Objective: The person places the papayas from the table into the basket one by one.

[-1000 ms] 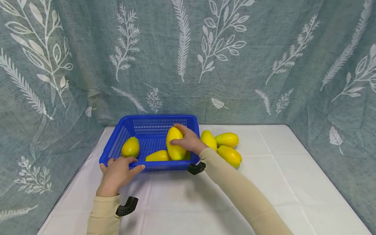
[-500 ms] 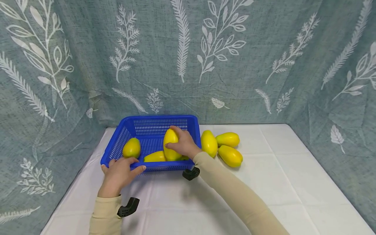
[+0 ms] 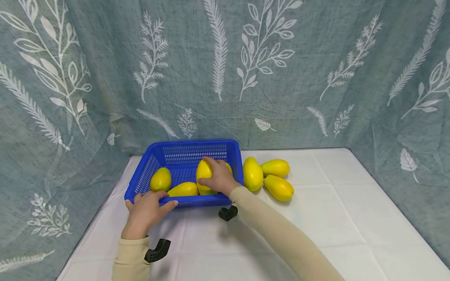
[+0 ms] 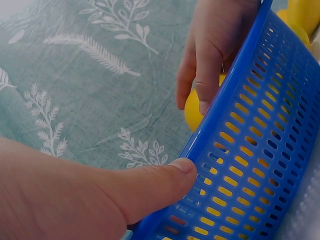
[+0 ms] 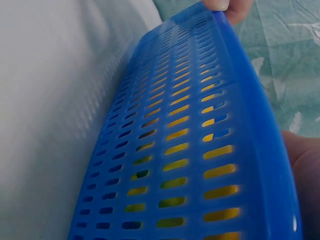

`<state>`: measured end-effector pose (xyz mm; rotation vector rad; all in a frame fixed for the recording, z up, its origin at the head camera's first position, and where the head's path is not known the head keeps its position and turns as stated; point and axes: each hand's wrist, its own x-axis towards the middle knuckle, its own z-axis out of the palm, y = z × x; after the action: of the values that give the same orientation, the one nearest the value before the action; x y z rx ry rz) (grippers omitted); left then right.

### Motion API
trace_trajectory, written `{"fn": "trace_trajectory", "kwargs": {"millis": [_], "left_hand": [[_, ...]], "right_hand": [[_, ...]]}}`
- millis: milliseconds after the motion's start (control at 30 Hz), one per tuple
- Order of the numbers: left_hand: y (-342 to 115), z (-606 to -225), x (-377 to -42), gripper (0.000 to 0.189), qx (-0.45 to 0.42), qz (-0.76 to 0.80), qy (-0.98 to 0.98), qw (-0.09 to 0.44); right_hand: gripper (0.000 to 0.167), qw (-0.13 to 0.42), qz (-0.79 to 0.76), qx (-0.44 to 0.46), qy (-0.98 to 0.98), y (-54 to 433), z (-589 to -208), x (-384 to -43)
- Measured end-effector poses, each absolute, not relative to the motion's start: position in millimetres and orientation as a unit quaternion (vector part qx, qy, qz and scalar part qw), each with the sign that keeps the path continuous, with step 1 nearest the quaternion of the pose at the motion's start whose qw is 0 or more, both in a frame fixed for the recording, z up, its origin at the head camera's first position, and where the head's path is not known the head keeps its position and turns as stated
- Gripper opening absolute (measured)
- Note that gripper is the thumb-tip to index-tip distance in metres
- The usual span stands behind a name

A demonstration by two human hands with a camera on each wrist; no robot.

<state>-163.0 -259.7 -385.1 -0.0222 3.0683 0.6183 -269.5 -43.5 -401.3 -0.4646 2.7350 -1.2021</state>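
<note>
My left hand (image 3: 145, 214) grips the near-left rim of a blue perforated plastic basket (image 3: 202, 201), its thumb (image 4: 162, 186) outside the rim in the left wrist view. Inside the basket's right half, my right hand (image 3: 219, 177) holds a yellow mango (image 3: 202, 172) from above, low behind the front wall. One mango (image 3: 161, 180) leans at the basket's left, and another (image 3: 184, 189) lies along the front wall. A bit of yellow fruit (image 3: 229, 168) shows behind the right hand, mostly hidden. In the right wrist view, the basket wall (image 5: 192, 115) covers most of the fruit.
Right of the basket, three more mangoes lie close together on the white tablecloth (image 3: 337, 218): an upright one (image 3: 252, 174), a rear one (image 3: 276, 168) and a front one (image 3: 279, 188). A green leaf-patterned curtain (image 3: 197, 78) encloses the back and sides.
My right hand has moved slightly left and lowered the mango deeper into the basket. The left hand keeps its hold on the rim, and the whole view has shifted slightly.
</note>
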Motion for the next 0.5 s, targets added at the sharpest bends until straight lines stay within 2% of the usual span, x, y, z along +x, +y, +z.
{"fn": "trace_trajectory", "kwargs": {"millis": [333,500], "left_hand": [[-257,-384,-164,0.047,-0.005,0.194,0.981,0.011],[-260,-384,-164,0.048,-0.004,0.194,0.981,0.016]], "right_hand": [[0.072,0.035,-0.428,-0.165,0.888,-26,-400,-272],[0.07,0.044,-0.46,-0.146,0.875,-15,-392,-275]]}}
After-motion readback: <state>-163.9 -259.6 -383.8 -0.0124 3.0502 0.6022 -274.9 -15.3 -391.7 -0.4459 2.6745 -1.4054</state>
